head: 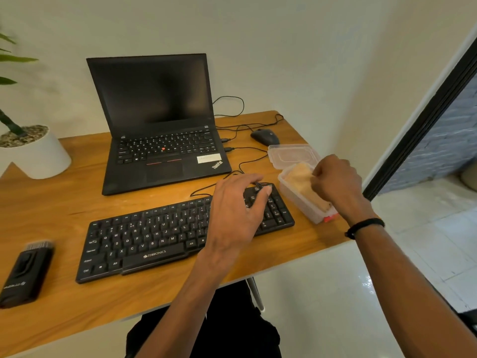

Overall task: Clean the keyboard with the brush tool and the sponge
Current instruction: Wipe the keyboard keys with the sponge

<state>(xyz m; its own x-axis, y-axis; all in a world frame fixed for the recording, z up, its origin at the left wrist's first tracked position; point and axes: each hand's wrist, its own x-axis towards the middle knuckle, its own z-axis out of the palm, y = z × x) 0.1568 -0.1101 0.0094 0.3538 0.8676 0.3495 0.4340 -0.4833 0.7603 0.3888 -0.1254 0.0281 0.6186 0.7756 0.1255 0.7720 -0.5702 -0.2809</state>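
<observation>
Keyboard: I see the black keyboard (160, 236) lying flat on the wooden desk (64, 202), front and centre, angled a little, its cable running back toward the laptop.
Left hand: my left hand (233, 213) rests palm down on the keyboard's right end, fingers spread and fairly straight over the keys, gripping nothing.
Right hand: my right hand (335, 182) sits over the clear plastic container (299, 197) just right of the keyboard, fingers curled in on the tan sponge (302, 182) inside it; it looks like a pinch on the sponge's upper edge.
Sponge: in the container, not lifted clear.
Container lid: the clear lid (289, 155) lies behind the container, near the mouse.
Brush tool: black brush tool (25, 275) lies at the desk's left edge, bristles pointing away, well apart from both hands.
Laptop: open laptop (160, 125) behind the keyboard, screen dark.
Mouse: black mouse (265, 136) to the laptop's right.
Plant: white plant pot (36, 156) at far left.
</observation>
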